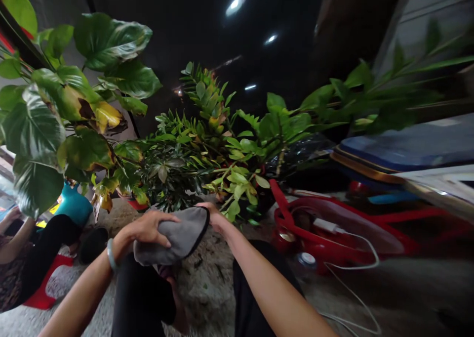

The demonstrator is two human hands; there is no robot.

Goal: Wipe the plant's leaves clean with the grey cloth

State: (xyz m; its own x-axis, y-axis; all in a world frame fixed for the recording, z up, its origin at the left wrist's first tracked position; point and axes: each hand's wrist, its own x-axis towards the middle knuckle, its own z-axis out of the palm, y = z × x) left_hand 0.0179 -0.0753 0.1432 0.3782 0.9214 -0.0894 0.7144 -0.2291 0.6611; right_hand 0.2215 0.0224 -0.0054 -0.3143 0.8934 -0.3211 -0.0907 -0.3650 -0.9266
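A grey padded fabric piece (171, 238) with black edge binding lies across my lap. It may be a slipper or an insole, but the picture does not settle which. My left hand (148, 228) grips it from above, fingers curled over its top. At its far end, my right hand (210, 214) holds the black-bound tip, with the fingers partly hidden behind the fabric. A pale green bangle (111, 255) circles my left wrist. Black trousers (140, 297) cover my legs below the hands.
Large leafy potted plants (196, 149) stand ahead on a rough concrete floor (211, 273). To the right lie a red plastic frame (333, 228) and white cables (351, 297). Another person's black-clad leg (44, 243) and a teal jug (76, 203) are at left.
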